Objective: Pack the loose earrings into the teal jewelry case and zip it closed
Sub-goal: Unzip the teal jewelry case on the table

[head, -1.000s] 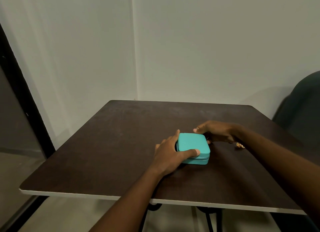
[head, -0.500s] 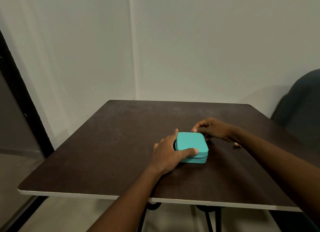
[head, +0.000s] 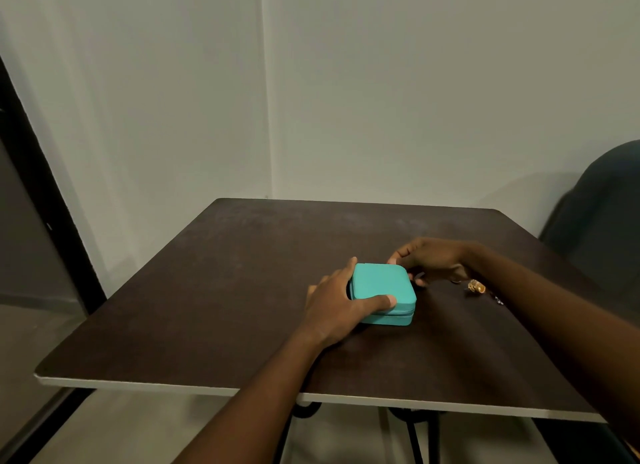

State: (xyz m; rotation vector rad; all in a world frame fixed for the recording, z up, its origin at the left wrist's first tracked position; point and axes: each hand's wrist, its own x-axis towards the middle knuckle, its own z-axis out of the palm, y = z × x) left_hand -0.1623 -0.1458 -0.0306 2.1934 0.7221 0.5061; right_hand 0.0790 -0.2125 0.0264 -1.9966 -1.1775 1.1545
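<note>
case [head: 381, 290] shut, flat on surface [head: 207, 308] | left hand [head: 337, 308] clamps its left side | right hand [head: 429, 259] pinches its far right corner | earrings [head: 477, 286] loose beside right wrist

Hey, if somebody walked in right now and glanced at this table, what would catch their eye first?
Most likely the bright teal case, closed, near the middle of the dark table. The left hand grips its left side with the thumb across the lid, while the right hand curls at its far right corner. Next, a small gold earring glints on the table to the right of the case, beside the right forearm.
</note>
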